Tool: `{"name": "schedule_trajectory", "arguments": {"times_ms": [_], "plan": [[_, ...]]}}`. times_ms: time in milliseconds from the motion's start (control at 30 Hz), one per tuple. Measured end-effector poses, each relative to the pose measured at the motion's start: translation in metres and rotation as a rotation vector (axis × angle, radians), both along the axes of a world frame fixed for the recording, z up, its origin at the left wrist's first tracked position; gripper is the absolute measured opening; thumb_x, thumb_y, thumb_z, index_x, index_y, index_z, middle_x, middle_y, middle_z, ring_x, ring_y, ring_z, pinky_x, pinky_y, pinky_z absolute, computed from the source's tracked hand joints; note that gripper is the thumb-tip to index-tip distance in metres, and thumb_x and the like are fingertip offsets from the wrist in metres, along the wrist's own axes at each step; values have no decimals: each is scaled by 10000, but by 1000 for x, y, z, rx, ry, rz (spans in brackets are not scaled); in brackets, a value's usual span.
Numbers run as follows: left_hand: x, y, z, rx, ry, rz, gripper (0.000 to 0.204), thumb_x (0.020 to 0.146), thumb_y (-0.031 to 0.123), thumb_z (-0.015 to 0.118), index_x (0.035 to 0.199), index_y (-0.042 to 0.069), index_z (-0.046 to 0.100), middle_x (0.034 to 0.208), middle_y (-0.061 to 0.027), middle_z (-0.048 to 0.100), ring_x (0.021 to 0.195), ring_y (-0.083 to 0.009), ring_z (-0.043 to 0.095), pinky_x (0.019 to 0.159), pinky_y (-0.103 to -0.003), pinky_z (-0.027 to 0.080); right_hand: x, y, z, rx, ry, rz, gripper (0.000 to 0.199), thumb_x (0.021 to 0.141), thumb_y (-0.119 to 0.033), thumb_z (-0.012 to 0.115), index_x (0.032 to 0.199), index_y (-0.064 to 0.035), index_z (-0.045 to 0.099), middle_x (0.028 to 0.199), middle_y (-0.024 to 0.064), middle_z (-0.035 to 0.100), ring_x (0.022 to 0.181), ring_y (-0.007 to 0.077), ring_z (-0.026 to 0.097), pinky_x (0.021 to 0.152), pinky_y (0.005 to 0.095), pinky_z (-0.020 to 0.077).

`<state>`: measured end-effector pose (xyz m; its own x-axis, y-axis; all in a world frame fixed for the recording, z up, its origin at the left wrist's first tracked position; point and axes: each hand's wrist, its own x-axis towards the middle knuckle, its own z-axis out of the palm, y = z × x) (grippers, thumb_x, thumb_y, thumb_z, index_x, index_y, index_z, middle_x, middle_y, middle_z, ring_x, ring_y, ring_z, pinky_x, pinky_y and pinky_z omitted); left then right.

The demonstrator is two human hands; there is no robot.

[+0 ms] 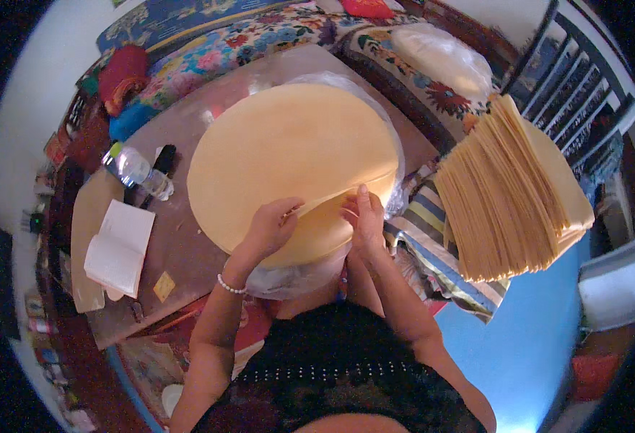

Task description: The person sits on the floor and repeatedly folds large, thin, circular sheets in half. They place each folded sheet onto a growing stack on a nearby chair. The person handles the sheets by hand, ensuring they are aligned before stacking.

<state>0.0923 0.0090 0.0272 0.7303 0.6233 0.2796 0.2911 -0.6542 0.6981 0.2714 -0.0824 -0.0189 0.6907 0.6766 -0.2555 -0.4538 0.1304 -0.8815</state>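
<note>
A large pile of thin, round, tan sheets [288, 144] lies on clear plastic [281, 283] on the low table in front of me. The near part of the top sheet is raised, and a crease runs slantwise to its right edge. My left hand [274, 225], with a beaded bracelet on the wrist, has its fingers curled at that raised edge. Just to the right, my right hand [365, 216] pinches the same edge, thumb on top. Both sets of fingertips are partly hidden. A tall stack of folded tan sheets [501, 206] leans at the right.
The folded stack rests on a striped cloth [427, 216]. On the table's [187, 249] left lie a plastic bottle [133, 172], a dark object [163, 160], an open notebook [126, 242] and a small yellow square [164, 286]. Flowered sofas [224, 54] border the far side; a dark slatted chair [577, 83] stands right.
</note>
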Motion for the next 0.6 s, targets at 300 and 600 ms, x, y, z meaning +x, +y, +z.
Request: {"name": "schedule_trajectory", "arguments": {"times_ms": [300, 600], "plan": [[64, 4, 32, -212, 65, -168, 303, 812, 208, 642, 1014, -15, 613, 902, -153, 656, 768, -225, 639, 699, -311, 509, 7, 21, 8, 136, 51, -56, 485, 867, -282, 630, 1206, 1, 429, 886, 96, 581, 727, 164, 571, 609, 275, 495], [115, 22, 24, -360, 127, -195, 275, 798, 174, 647, 986, -25, 626, 894, -105, 658, 814, -150, 621, 715, -282, 505, 30, 23, 8, 187, 214, -78, 254, 876, -270, 604, 922, -22, 567, 717, 52, 569, 648, 134, 544, 567, 264, 461]]}}
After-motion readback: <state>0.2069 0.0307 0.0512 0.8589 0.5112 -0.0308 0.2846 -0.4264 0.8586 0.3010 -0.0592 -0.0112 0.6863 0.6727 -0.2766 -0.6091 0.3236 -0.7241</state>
